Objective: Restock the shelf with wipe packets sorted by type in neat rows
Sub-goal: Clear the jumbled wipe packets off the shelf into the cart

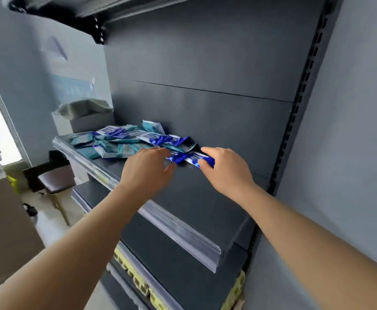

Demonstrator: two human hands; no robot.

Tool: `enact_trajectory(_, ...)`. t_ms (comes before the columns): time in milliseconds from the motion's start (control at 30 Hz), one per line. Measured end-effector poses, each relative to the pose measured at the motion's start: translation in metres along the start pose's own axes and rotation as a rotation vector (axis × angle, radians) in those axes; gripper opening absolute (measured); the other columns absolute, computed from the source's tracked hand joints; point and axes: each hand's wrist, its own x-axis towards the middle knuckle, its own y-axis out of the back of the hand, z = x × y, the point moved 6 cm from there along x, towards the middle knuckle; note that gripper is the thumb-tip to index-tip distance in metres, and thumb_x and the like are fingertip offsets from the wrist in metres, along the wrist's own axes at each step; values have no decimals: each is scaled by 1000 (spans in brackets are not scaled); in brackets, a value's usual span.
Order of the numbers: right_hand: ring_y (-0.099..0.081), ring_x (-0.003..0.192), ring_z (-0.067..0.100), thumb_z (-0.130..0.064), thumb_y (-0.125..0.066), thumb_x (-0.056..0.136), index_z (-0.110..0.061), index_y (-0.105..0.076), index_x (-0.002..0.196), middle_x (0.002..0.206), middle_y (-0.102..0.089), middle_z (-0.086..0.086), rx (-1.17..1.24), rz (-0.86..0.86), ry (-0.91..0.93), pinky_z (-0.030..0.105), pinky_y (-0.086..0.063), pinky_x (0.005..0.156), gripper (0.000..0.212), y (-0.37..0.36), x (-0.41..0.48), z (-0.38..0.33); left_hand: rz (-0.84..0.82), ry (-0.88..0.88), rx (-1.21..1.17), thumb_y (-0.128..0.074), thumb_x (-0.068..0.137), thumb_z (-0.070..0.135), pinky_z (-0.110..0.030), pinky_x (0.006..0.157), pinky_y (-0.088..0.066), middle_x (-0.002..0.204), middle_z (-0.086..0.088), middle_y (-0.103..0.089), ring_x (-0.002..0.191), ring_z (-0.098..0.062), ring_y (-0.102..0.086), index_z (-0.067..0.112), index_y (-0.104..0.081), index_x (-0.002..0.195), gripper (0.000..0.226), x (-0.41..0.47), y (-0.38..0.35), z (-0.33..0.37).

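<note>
A loose pile of wipe packets (125,140), some teal and some blue and white, lies on the left half of the dark grey shelf (196,198). A blue and white packet (188,158) lies flat on the shelf just right of the pile. My right hand (225,168) pinches its right end between thumb and fingers. My left hand (148,170) reaches to its left end, fingers loosely bent and touching or nearly touching the packet's edge; I cannot tell if it grips.
The shelf's front edge carries a clear price rail (183,231). A dark back panel (205,108) stands behind, a slotted upright (303,86) at the right. Another shelf (71,5) hangs overhead, more lie below. A white box (82,124) and a stool (55,177) stand left.
</note>
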Motion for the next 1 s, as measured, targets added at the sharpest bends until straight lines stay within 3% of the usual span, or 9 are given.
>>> enact_trajectory(167, -57, 110, 23, -41, -48, 93, -24, -54, 133, 123, -64, 0, 50, -91, -177, 37, -49, 89, 44, -50, 50, 0, -65, 45, -62, -51, 89, 36, -34, 75, -48, 114, -1, -67, 104, -29, -59, 25, -62, 114, 29, 54, -31, -65)
enact_trajectory(367, -51, 117, 24, -60, -49, 84, -36, -33, 144, 137, -46, 0, -3, -256, -334, 43, -48, 93, 67, -114, 102, 32, -134, 54, -113, -56, 89, 44, -40, 87, -49, 124, -7, -61, 112, -32, -56, 20, -57, 125, 44, 113, -86, -117)
enact_trajectory(533, -35, 133, 28, -79, -49, 71, -47, -12, 147, 150, -29, 1, -91, -405, -401, 48, -37, 104, 90, -158, 138, 52, -245, 83, -53, -52, 87, 58, -45, 98, -40, 145, -4, -41, 128, -36, -40, 29, -33, 145, 67, 158, -133, -152)
enact_trajectory(667, -26, 140, 28, -82, -46, 72, -50, -5, 146, 155, -22, 1, -135, -472, -421, 48, -27, 109, 92, -181, 158, 55, -354, 62, -83, -48, 85, 65, -46, 103, -39, 151, -2, -30, 132, -35, -37, 34, -23, 149, 76, 186, -166, -170)
enact_trajectory(800, -29, 138, 26, -85, -42, 70, -42, -18, 148, 154, -28, -4, -226, -502, -421, 49, -27, 107, 92, -195, 166, 53, -436, 21, -8, -35, 88, 69, -51, 106, -30, 158, 6, -15, 141, -26, -27, 41, -16, 149, 69, 203, -185, -173)
enact_trajectory(1000, -32, 135, 24, -80, -49, 71, -41, -38, 140, 147, -36, -1, -215, -451, -506, 45, -27, 106, 80, -191, 155, 40, -464, -152, 5, -28, 95, 59, -47, 104, -36, 155, 12, -25, 138, -21, -35, 41, -21, 148, 57, 201, -193, -178)
